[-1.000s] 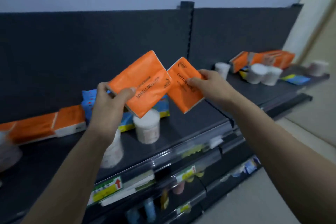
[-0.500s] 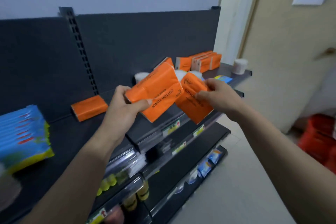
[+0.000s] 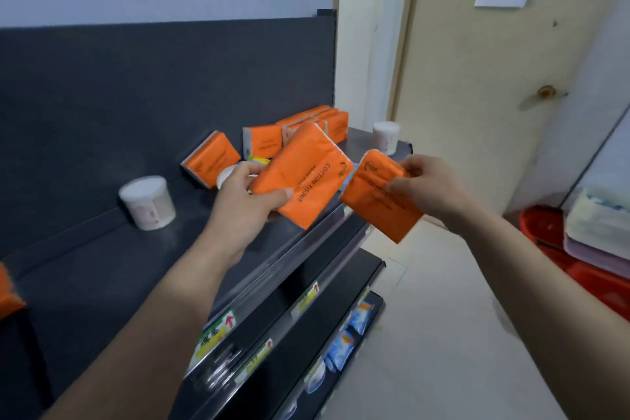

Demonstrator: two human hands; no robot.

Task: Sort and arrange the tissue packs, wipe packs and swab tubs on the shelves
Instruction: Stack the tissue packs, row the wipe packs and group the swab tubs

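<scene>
My left hand (image 3: 243,203) grips an orange cotton tissue pack (image 3: 303,174) above the front of the top shelf (image 3: 112,269). My right hand (image 3: 428,186) pinches a second orange tissue pack (image 3: 380,201) just past the shelf's right front edge. More orange tissue packs lie at the shelf's far right: one leaning (image 3: 211,158), one upright (image 3: 262,143), and a stack (image 3: 327,119) behind. A white swab tub (image 3: 148,203) stands at the back left, another swab tub (image 3: 385,136) at the far right corner. A third tub is partly hidden behind my left hand.
Lower shelves (image 3: 306,344) with price tags and blue packs (image 3: 347,334) step out below. A cream door (image 3: 494,95) closes the right side. Red bins (image 3: 559,242) with folded cloths stand on the floor at right. An orange pack edge (image 3: 8,293) shows at far left.
My view has swung right along the shelf, and both hands have carried their orange packs toward its right end. The blue packs on the left have left the view.
</scene>
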